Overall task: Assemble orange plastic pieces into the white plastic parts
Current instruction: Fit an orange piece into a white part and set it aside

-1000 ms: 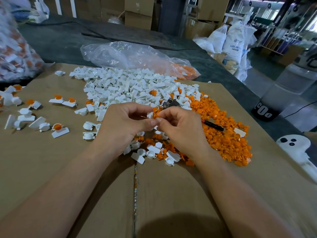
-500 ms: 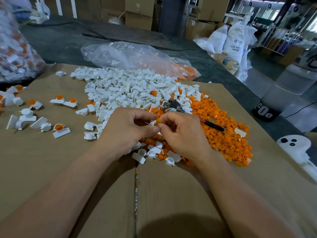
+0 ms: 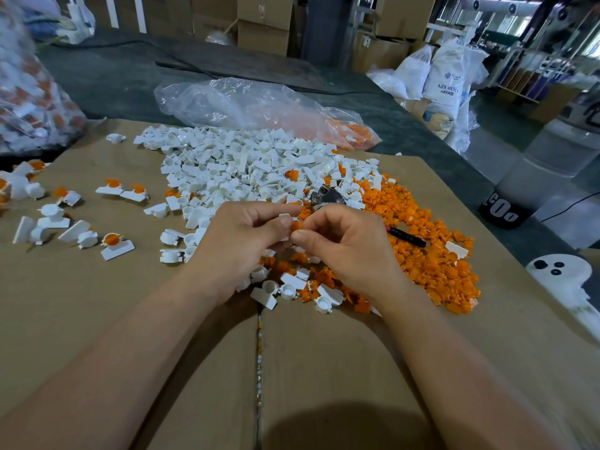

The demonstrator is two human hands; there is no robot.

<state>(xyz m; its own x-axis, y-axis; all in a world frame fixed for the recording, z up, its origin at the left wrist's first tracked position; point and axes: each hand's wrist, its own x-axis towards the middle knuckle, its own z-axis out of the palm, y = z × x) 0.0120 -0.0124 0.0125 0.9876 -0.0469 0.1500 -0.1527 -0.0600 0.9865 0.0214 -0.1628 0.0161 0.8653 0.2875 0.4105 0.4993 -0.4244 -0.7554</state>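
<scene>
A: We see a dark surface [image 3: 136, 79] with flattened cardboard [image 3: 324, 368] laid over it, seam down the middle.

B: On the cardboard we've got a white parts pile [image 3: 233, 164], an orange pieces pile [image 3: 431, 254] just right of it, the edges mixed. Assembled pieces [image 3: 113, 245] lie scattered at left.

A: We also note a black pen [image 3: 407, 238] lying on the orange pile, and a clear plastic bag [image 3: 253, 108] behind the cardboard.

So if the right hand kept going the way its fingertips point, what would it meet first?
Probably the small orange piece pinched between both hands, then the left hand; the right hand points left, though depth is unclear.
</scene>
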